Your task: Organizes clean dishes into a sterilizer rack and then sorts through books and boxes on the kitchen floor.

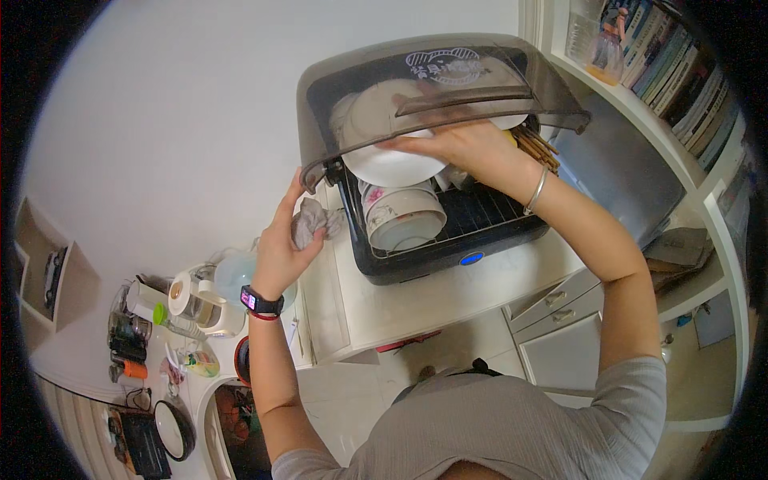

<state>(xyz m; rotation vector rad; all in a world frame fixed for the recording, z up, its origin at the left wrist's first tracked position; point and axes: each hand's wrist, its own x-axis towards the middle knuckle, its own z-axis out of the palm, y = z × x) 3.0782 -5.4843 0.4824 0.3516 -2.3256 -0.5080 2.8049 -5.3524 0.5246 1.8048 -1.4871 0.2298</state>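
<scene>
A black dish rack box stands on the white counter under a raised, smoky clear lid. My right hand reaches beneath the lid's front edge, thumb apart, beside a white plate; its fingers show dimly through the lid, and whether they hold it is unclear. My left hand has a crumpled grey cloth between thumb and palm, its fingertips by the lid's left corner. Bowls with a floral pattern lie tilted on the wire rack. Wooden chopsticks stand at the right.
Left of the box are a white kettle-like appliance, a green-capped bottle and a lidded pan or pot. Bookshelves with a spray bottle rise at the right. Drawers sit below the counter.
</scene>
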